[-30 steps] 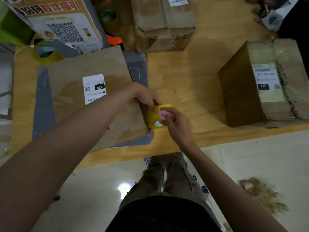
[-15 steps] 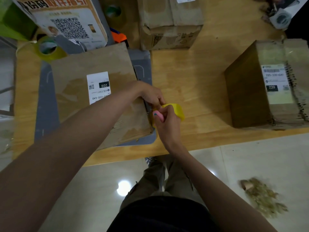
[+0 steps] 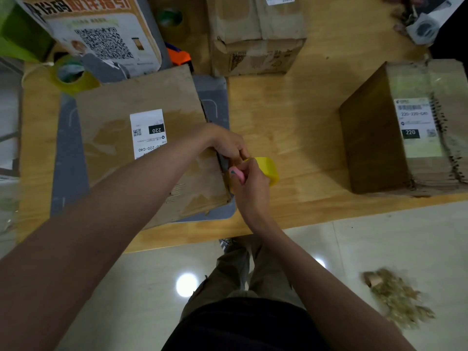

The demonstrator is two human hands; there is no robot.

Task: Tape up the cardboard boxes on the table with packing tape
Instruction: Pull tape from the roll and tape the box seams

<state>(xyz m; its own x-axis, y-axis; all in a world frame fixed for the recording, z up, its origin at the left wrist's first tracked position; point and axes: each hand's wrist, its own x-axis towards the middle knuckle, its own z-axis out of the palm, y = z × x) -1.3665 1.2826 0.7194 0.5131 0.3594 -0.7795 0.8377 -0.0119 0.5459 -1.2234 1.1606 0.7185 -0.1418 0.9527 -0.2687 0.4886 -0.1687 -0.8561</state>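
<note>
We are at the right edge of the flat box (image 3: pixel 141 138) on the bench (image 3: pixel 291 117), our right hand (image 3: pixel 249 188) gripping the yellow tape roll (image 3: pixel 267 169) while our left hand (image 3: pixel 225 145) seemingly pinches its free end, which next needs pressing onto the cardboard.

Tape roll (image 3: pixel 268 169) mostly behind right hand (image 3: pixel 249 191); left fingers (image 3: pixel 238 154) perhaps pinching tape end.
</note>
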